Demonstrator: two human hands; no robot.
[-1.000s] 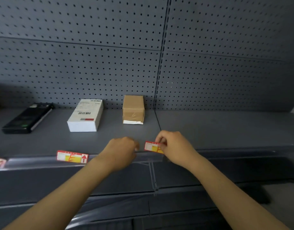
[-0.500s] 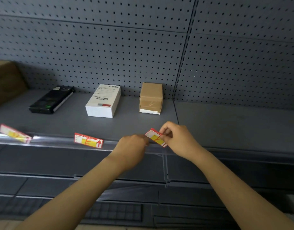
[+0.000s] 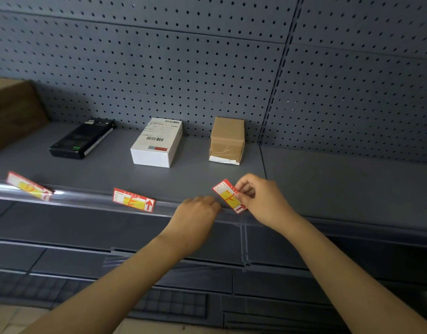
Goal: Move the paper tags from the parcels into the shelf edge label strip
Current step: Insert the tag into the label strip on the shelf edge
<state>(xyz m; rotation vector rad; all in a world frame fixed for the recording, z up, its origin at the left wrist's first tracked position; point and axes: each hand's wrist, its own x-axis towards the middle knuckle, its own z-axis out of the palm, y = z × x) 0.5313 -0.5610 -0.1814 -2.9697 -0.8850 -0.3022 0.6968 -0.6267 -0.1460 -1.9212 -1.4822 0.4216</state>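
Red-and-yellow paper is what the right hand point(image 3: 260, 198) pinches: a tag point(image 3: 228, 195) marked with a letter and an arrow, tilted, its lower end touching the clear label strip point(image 3: 87, 198) along the shelf point(image 3: 328, 184) edge. The left hand point(image 3: 195, 213) sits just at nine o'clock of that tag, fingers curled down onto the strip's lip; I cannot tell whether it grips the strip. Further toward nine o'clock a second tag point(image 3: 133, 203) sits in the strip, and a third tag point(image 3: 28, 186) leans at the far left. At twelve o'clock of the hands, on the shelf, stand a brown parcel point(image 3: 227, 141), a white parcel point(image 3: 157, 143) and a black device point(image 3: 82, 138), all well apart from the strip, before a grey pegboard point(image 3: 207, 68).
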